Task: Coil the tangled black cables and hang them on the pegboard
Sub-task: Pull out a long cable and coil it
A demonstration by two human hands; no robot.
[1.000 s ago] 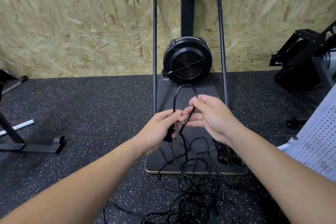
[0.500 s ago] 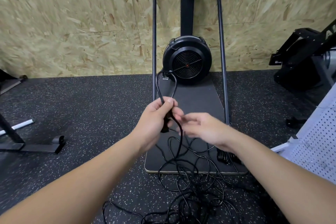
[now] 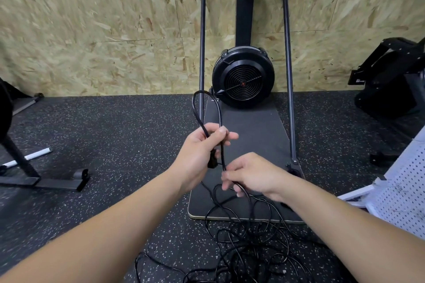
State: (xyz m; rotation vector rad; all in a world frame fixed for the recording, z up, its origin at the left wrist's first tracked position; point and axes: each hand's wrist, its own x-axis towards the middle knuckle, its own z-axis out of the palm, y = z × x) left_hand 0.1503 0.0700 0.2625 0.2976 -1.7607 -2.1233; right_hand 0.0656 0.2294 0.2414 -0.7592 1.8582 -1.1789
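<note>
The left hand (image 3: 202, 154) is curled tight around one black cable (image 3: 221, 154), holding a loop (image 3: 207, 108) of it. The loop sticks up out of the hand toward 12 o'clock, long and thin like a bent hairpin, and its round top is by the foot of the machine (image 3: 243, 76). A small black plug (image 3: 212, 163) hangs under the hand, pointing to 6 o'clock.

From the left hand the cable runs down toward 5 o'clock into the right hand (image 3: 253, 174). That hand is lower and close by, at about 4 o'clock from the left one. Its fingers are bent around the cable and pinch it lightly.

Below the right hand the cable drops to 6 o'clock into the pile (image 3: 248, 248). The pile is a messy heap of thin black loops on the speckled floor (image 3: 115, 145). Some of the loops lie over the near edge of the dark mat (image 3: 253, 126).

The white pegboard (image 3: 404, 190) leans at 3 o'clock, well apart from both hands. I see no cable on it.
</note>
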